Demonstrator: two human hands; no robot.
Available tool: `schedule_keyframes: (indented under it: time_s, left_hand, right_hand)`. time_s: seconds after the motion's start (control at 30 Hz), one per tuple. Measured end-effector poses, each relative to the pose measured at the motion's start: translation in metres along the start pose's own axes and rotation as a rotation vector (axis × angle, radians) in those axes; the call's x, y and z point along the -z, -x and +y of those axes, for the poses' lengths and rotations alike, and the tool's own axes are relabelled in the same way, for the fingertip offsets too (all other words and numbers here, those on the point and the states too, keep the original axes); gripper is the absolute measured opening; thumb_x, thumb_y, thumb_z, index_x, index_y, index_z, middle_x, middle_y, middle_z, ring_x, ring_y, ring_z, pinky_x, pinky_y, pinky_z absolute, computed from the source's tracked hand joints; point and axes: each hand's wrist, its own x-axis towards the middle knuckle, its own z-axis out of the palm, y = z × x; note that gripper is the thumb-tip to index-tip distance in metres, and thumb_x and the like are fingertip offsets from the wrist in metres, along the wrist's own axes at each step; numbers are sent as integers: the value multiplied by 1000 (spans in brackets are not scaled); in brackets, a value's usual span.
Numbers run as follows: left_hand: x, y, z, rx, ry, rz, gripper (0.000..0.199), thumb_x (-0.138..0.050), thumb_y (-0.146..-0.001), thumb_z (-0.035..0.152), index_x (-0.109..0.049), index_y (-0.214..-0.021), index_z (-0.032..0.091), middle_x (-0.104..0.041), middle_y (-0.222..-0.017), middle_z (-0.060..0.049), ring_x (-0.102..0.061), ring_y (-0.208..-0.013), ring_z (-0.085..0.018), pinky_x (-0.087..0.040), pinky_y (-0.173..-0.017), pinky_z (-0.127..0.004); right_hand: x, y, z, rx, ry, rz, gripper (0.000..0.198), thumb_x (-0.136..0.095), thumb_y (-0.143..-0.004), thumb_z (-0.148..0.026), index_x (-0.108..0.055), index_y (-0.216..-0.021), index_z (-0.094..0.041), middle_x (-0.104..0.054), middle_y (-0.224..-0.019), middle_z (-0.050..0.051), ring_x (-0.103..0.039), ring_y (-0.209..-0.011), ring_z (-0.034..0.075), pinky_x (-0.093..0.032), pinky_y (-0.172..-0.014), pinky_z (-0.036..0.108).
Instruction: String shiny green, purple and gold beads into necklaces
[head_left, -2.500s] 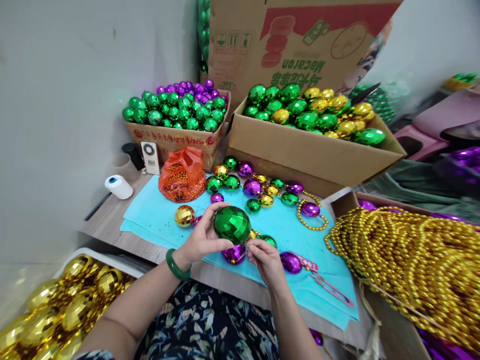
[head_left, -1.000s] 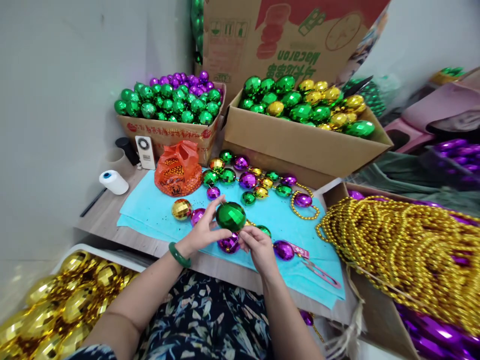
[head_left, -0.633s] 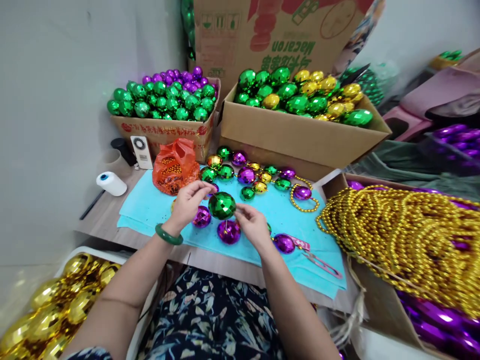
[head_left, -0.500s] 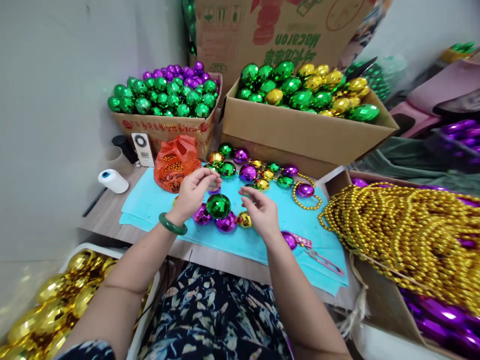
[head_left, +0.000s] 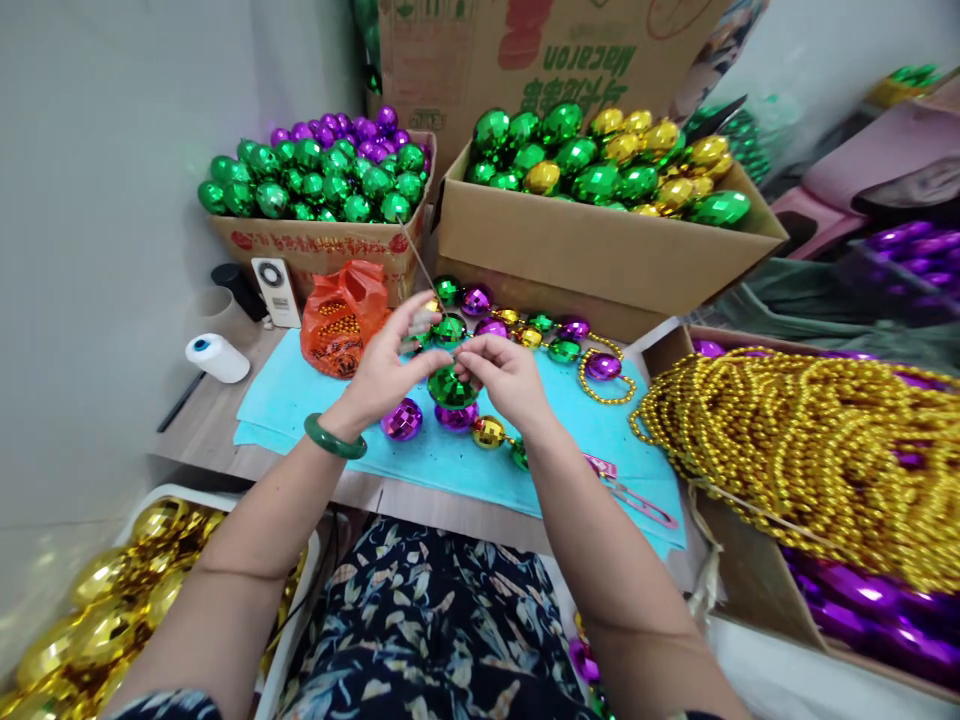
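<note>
My left hand [head_left: 386, 365], a green bangle [head_left: 335, 437] at its wrist, is over the cloth with fingers apart. A thin straight rod, perhaps a needle [head_left: 420, 258], slants up beyond its fingers; its lower end is hidden. My right hand [head_left: 510, 385] pinches thumb and forefinger together close to the left thumb; what lies in the pinch is too small to make out. Right below the fingertips is a faceted green ball [head_left: 452, 388]. Two purple balls, one at left [head_left: 403, 420], and a gold ball [head_left: 489, 432] lie around it on the blue cloth [head_left: 285, 400].
Behind are boxes of green and purple balls [head_left: 315, 235] and green and gold balls [head_left: 600, 240]. An orange bag [head_left: 345, 320], thread spool [head_left: 217, 358], strung balls [head_left: 529, 338] and pink snips [head_left: 645, 505] lie around. Gold bead strands [head_left: 795, 450] fill the right; a gold-ball tub [head_left: 142, 500] stands left.
My hands have come together, the right moving left to meet the left thumb. My left hand has opened from a pinch. The thin rod now shows, and the view has shifted slightly.
</note>
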Motion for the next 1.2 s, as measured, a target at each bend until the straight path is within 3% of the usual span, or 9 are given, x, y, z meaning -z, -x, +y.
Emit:
schedule_keyframes:
  time_s: [0.07, 0.13, 0.3, 0.5, 0.63, 0.77, 0.93, 1.03, 1.2]
  left_hand:
    - [-6, 9, -16, 2, -152, -128, 54, -74, -71, 32, -55, -120, 21, -58, -123, -10, -54, -116, -25, -45, -98, -40]
    - [-16, 17, -31, -19, -257, -179, 41, -73, -72, 34, -60, -108, 18, -59, -117, -10, -54, -113, -26, -45, -97, -42]
    - [-48, 35, -53, -21, -425, -100, 32, -62, -79, 25, -56, -110, 16, -54, -120, -13, -49, -116, -28, -41, -101, -46]
    - [-61, 54, -57, 0, -595, -61, 49, -61, -77, 21, -49, -125, 18, -43, -122, -13, -43, -121, -29, -37, -105, -46]
    - [-66, 85, -57, -13, -700, -105, 50, -58, -78, 18, -48, -127, 18, -38, -128, -15, -41, -124, -33, -37, -105, -49]
    - [-77, 118, -70, 21, -678, -154, 48, -56, -80, 19, -45, -127, 17, -39, -132, -17, -38, -128, -33, -36, -106, -51]
    - [-77, 129, -85, 72, -638, -110, 49, -59, -79, 22, -45, -126, 15, -45, -129, -17, -42, -127, -30, -37, -106, -47]
    - [-66, 119, -93, 38, -656, -125, 49, -58, -79, 21, -45, -126, 16, -44, -131, -16, -40, -129, -29, -36, -107, -48]
    - [-45, 93, -111, -6, -701, -162, 49, -59, -79, 21, -45, -126, 17, -43, -134, -16, -40, -130, -29, -36, -108, -49]
  right_hand:
    - [-4, -3, -10, 41, 7, -32, 11, -63, -74, -26, -62, -75, -15, -60, -60, -2, -53, -53, 9, -42, -51, 22]
    - [-10, -4, -21, 83, 8, -67, 9, -62, -75, -24, -61, -75, -15, -59, -61, -2, -53, -54, 9, -43, -53, 22]
    - [-17, 8, -47, 138, -32, -102, 13, -60, -81, -27, -61, -79, -14, -57, -65, -2, -56, -61, 8, -45, -57, 21]
    - [24, 70, -63, 165, -167, 189, 11, -65, -80, -30, -62, -81, -19, -56, -63, -2, -52, -53, 8, -39, -45, 20]
    - [58, 129, -45, 51, -236, 398, 14, -71, -74, -32, -63, -75, -21, -54, -56, -2, -51, -50, 10, -36, -41, 21]
    - [81, 171, -1, -120, -267, 536, 18, -75, -68, -32, -65, -73, -19, -55, -55, 0, -52, -51, 11, -37, -40, 21]
    - [91, 199, 42, -268, -371, 578, 21, -79, -62, -32, -65, -68, -18, -54, -52, 0, -50, -49, 10, -36, -40, 19]
    - [96, 209, 42, -233, -367, 587, 21, -80, -60, -33, -66, -67, -19, -53, -52, 0, -49, -47, 10, -37, -41, 21]
    - [108, 208, 18, -20, -336, 691, 21, -82, -58, -33, -68, -66, -20, -52, -55, -1, -45, -46, 8, -38, -42, 23]
